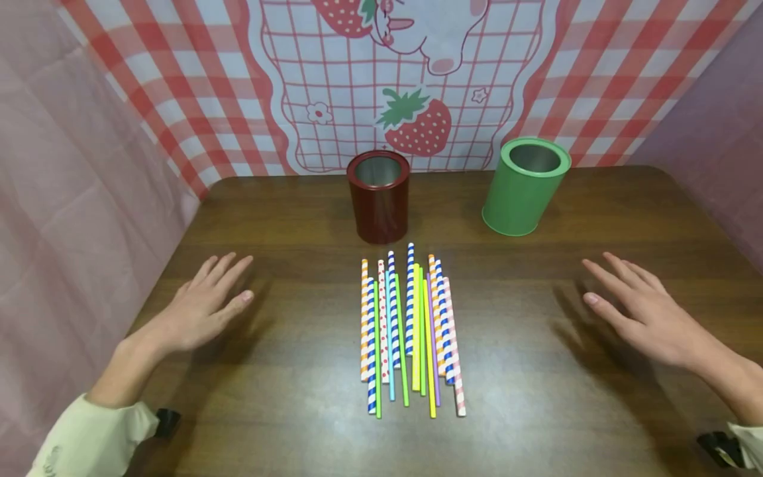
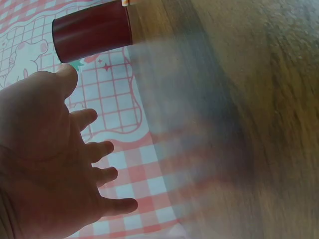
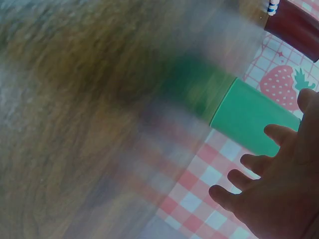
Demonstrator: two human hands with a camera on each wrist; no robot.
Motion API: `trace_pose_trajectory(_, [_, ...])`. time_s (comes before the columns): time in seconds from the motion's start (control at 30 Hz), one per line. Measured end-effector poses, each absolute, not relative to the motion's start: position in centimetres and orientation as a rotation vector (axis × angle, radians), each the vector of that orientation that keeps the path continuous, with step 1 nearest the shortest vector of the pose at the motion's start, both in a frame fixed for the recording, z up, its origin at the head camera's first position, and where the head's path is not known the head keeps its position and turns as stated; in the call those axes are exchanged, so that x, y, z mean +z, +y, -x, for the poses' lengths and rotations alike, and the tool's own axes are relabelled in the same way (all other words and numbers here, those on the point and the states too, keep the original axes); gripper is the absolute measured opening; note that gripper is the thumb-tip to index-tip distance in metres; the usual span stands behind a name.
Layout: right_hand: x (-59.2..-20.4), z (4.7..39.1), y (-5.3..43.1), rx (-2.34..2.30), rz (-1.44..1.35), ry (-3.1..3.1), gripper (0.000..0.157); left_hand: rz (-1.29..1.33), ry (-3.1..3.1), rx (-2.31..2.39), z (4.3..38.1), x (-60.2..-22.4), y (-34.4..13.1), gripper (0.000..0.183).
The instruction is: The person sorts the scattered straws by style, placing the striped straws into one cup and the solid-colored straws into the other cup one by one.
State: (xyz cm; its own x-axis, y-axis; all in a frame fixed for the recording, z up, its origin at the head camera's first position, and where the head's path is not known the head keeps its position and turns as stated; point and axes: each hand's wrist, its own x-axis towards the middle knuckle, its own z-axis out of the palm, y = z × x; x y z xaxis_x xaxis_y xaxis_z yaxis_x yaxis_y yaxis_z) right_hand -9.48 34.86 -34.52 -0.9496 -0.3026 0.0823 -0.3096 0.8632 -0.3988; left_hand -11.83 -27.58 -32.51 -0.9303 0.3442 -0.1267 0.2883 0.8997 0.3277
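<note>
Several straws [image 1: 415, 331] lie side by side in the middle of the table, some paper ones striped or dotted, others thin and plain in green, yellow, blue and purple. Behind them stands a dark red can [image 1: 382, 205], its open top up. A green can [image 1: 524, 192] is upright farther right, also open at the top. My left hand [image 1: 199, 308] hovers over the table left of the straws, fingers spread and holding nothing. On the far side, my right hand [image 1: 646, 315] is likewise spread and holds nothing, nearest to the green can.
The brown wooden table [image 1: 286, 411] ends at the back against a red checked cloth [image 1: 197, 79] with strawberry prints. Pink fabric [image 1: 65, 199] hangs along the left side, and a purplish cloth [image 1: 709, 119] along the right.
</note>
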Motion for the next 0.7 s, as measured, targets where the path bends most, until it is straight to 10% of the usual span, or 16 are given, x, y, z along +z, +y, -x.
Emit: trace_pose_trajectory(0.7, [-32.9, 8.9, 30.5, 0.782, -0.483, -2.942, 0.067, -0.519, 3.172, 0.752, 15.6, -30.6, -23.6, 0.077])
